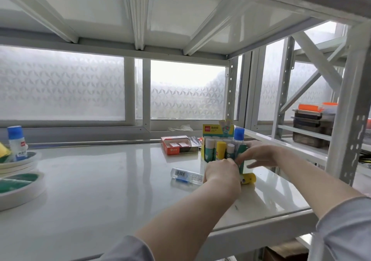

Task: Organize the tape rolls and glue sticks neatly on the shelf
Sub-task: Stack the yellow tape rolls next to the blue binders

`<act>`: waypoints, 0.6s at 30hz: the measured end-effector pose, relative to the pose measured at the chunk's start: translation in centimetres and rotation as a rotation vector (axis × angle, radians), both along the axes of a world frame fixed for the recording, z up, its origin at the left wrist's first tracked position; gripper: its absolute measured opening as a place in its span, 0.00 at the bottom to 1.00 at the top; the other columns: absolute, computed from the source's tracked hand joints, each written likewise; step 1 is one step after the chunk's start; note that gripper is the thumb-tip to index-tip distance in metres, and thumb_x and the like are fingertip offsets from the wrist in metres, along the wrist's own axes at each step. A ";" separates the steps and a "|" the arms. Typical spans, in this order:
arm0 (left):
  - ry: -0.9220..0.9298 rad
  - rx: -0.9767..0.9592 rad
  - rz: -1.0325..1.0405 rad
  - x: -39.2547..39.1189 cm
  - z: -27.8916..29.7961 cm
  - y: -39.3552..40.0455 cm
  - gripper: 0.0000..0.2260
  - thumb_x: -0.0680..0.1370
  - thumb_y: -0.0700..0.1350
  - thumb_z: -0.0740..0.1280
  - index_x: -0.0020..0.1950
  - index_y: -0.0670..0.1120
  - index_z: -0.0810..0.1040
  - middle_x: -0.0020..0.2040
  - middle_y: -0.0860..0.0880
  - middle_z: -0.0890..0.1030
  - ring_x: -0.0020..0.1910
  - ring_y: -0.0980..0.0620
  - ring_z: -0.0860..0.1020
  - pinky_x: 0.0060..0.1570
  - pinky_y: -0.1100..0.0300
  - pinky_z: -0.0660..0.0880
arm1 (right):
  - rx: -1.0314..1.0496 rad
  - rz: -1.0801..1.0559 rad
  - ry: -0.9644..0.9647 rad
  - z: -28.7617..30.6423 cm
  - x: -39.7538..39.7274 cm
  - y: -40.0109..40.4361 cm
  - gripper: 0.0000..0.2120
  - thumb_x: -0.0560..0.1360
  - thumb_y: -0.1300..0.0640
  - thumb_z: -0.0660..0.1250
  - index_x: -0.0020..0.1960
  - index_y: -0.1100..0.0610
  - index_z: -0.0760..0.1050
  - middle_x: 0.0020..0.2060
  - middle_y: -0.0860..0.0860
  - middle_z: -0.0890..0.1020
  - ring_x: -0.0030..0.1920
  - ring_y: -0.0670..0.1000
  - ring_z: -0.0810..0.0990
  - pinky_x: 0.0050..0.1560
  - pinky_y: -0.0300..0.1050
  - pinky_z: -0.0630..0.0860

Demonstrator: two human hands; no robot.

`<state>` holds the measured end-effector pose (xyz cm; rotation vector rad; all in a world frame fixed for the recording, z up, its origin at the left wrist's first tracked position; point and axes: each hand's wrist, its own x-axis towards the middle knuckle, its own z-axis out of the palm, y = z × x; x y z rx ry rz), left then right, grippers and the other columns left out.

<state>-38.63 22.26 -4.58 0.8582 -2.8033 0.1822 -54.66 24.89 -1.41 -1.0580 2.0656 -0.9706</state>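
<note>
A green glue stick box (208, 154) stands on the white shelf (120, 180) at the right, holding several upright glue sticks and a blue-capped bottle (239, 135). My left hand (220, 171) is curled against the box's front lower edge. My right hand (259, 155) grips the box's right side, thumb in front. A yellow glue stick (249, 178) lies just beside my left hand, and a clear glue bottle (185, 175) lies to its left. White tape rolls (22, 186) sit at the far left, with another blue-capped bottle (17, 142) standing in one.
An orange box (178, 145) of small items sits behind the glue box by the frosted window. A shelf upright (349, 108) rises at the right. Stacked dark containers (311, 126) stand on the neighbouring rack. The upper shelf hangs close overhead.
</note>
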 end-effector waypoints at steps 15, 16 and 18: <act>-0.094 -0.025 -0.003 9.7 4.0 -3.9 0.26 0.73 0.52 0.71 0.67 0.44 0.69 0.63 0.47 0.75 0.61 0.46 0.75 0.51 0.55 0.74 | 0.615 0.094 0.831 4.3 11.0 1.2 0.34 0.68 0.55 0.75 0.70 0.56 0.66 0.64 0.52 0.74 0.64 0.52 0.73 0.66 0.47 0.71; -0.098 -0.010 0.017 10.8 4.5 -4.8 0.27 0.72 0.53 0.71 0.67 0.45 0.70 0.63 0.48 0.75 0.61 0.46 0.75 0.52 0.55 0.74 | 0.638 0.111 0.860 4.7 12.3 0.6 0.34 0.68 0.53 0.75 0.70 0.56 0.67 0.64 0.52 0.74 0.63 0.52 0.73 0.65 0.46 0.72; -0.099 0.027 0.056 13.5 5.3 -6.5 0.27 0.71 0.53 0.72 0.67 0.46 0.71 0.63 0.49 0.76 0.61 0.47 0.75 0.52 0.56 0.73 | 0.656 0.151 0.948 5.3 15.2 -0.6 0.34 0.67 0.48 0.75 0.69 0.56 0.69 0.63 0.51 0.75 0.62 0.52 0.75 0.62 0.46 0.74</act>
